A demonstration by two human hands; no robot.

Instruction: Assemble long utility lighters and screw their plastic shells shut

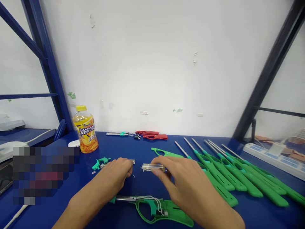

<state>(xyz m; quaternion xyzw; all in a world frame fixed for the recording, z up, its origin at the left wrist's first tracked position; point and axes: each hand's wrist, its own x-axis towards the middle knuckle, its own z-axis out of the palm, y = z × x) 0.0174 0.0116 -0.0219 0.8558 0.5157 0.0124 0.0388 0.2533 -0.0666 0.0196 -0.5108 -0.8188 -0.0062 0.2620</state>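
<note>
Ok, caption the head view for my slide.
Right hand holds a clear fuel tank near an opened green utility lighter.

A blue tabletop (128,148) bears a drink bottle (87,135) far left, red casings (162,137) at far middle, turquoise pieces (96,165) left, green lighters (252,189) right, and an opened green lighter (178,213) near middle.

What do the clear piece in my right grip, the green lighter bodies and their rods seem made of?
Clear piece: probably glossy hard plastic, being see-through with bright edges; glass possible.
Green bodies: likely moulded plastic, evenly coloured with soft sheen.
Rods: apparently metal, smooth and silvery grey.
</note>
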